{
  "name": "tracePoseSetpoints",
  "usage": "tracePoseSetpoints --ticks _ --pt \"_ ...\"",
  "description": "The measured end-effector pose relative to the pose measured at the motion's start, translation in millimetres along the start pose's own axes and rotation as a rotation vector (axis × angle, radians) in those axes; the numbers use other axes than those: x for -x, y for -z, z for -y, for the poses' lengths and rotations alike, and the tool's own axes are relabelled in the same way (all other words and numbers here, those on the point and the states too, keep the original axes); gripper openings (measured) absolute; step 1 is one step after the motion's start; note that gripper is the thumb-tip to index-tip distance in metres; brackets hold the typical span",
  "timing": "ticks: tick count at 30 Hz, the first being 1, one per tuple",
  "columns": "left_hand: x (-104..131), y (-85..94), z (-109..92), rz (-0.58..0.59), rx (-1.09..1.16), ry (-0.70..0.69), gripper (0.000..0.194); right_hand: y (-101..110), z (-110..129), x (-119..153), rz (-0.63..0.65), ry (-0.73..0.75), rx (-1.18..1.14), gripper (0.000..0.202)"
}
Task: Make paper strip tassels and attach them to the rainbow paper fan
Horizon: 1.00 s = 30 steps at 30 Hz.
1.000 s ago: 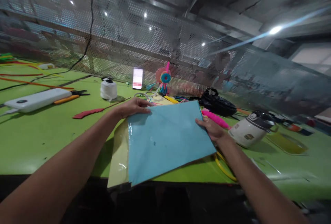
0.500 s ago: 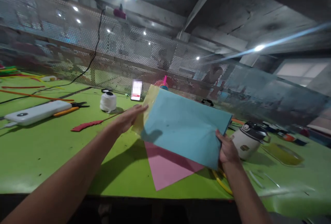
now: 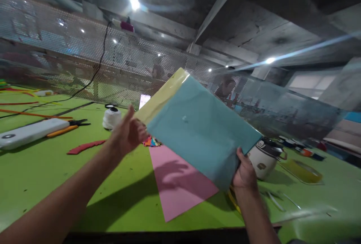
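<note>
My right hand (image 3: 244,172) is closed on the lower right corner of a light blue sheet (image 3: 200,127), thumb on its front face. A yellow strip (image 3: 162,99) with a glossy, plastic-like edge runs along the sheet's left side. The sheet is held tilted above the table. My left hand (image 3: 129,131) is beside its lower left corner, thumb raised and fingers loosely bent, gripping nothing that I can see. Beneath lies a pink sheet (image 3: 180,187), partly covered, with the left hand's shadow across it. Small multicoloured pieces (image 3: 152,141) show at its upper left.
On the green table (image 3: 121,199) are a thread spool (image 3: 111,119), a red strip (image 3: 86,147), a white device (image 3: 34,133), orange-handled pliers (image 3: 63,130) and a lit phone (image 3: 144,101). To the right stand a white kettle (image 3: 263,159) and a yellow tray (image 3: 303,170). A perforated screen (image 3: 135,63) rises behind.
The blue sheet has turned clockwise and its upper left corner has risen. My left hand has come off the yellow edge and moved slightly left and down; the right hand keeps its hold.
</note>
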<state>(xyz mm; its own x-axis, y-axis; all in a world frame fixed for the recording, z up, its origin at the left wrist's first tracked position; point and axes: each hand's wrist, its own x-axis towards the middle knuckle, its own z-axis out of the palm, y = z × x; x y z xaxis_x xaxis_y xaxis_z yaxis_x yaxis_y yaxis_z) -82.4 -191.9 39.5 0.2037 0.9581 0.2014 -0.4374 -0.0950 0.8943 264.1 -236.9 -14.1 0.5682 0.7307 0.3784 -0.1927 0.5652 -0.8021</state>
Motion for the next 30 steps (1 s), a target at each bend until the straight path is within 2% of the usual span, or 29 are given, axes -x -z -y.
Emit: tracePoseSetpoints --ticks 1,3,5,8,10,12,15,17,20,23,24,26,28,30 --pt "5.1 -7.7 11.0 0.030 0.125 -0.004 0.066 -3.8 -0.4 1.4 -0.001 0.002 -0.009 0.023" --pt "13.9 -28.5 30.3 0.109 0.209 -0.040 0.061 -11.6 -3.8 6.4 -0.002 0.012 -0.010 0.024" --pt "18.5 -50.6 38.9 0.048 0.182 -0.108 0.052 -20.0 -9.8 15.2 0.010 0.006 -0.006 0.025" --pt "16.4 -70.7 28.7 -0.117 0.173 -0.194 0.057 -30.8 -17.8 31.4 0.099 -0.040 -0.021 0.033" --pt "10.6 -71.3 12.9 -0.166 0.153 -0.241 0.060 -33.2 -18.4 38.0 0.216 -0.059 -0.031 0.038" --pt "3.1 -64.7 -4.9 -0.166 0.103 -0.215 0.058 -30.2 -14.0 37.0 0.327 -0.071 -0.036 0.040" --pt "-8.2 -52.2 -29.8 -0.137 0.029 -0.146 0.049 -18.4 1.4 21.2 0.423 -0.129 -0.036 0.042" --pt "-14.0 -46.9 -43.2 -0.135 0.013 -0.151 0.045 -11.7 15.6 6.0 0.478 -0.167 -0.013 0.042" --pt "-18.5 -45.9 -53.7 -0.140 -0.021 -0.219 0.043 -14.1 35.6 -11.7 0.638 -0.172 0.104 0.041" --pt "-19.4 -51.2 -47.9 -0.041 -0.107 -0.223 0.038 -32.4 41.9 -15.2 0.815 -0.166 0.284 0.036" --pt "-19.5 -53.3 -42.9 0.012 -0.140 -0.208 0.036 -39.8 39.8 -13.8 0.829 -0.162 0.317 0.034" --pt "-20.0 -56.5 -31.6 0.113 -0.194 -0.175 0.033 -52.5 31.7 -9.3 0.762 -0.146 0.286 0.032" --pt "-20.1 -57.2 -23.0 0.176 -0.217 -0.148 0.029 -60.2 22.4 -5.1 0.662 -0.166 0.185 0.038" --pt "-18.7 -55.8 -20.5 0.220 -0.208 -0.125 0.029 -63.1 16.4 -2.7 0.620 -0.212 0.101 0.048"
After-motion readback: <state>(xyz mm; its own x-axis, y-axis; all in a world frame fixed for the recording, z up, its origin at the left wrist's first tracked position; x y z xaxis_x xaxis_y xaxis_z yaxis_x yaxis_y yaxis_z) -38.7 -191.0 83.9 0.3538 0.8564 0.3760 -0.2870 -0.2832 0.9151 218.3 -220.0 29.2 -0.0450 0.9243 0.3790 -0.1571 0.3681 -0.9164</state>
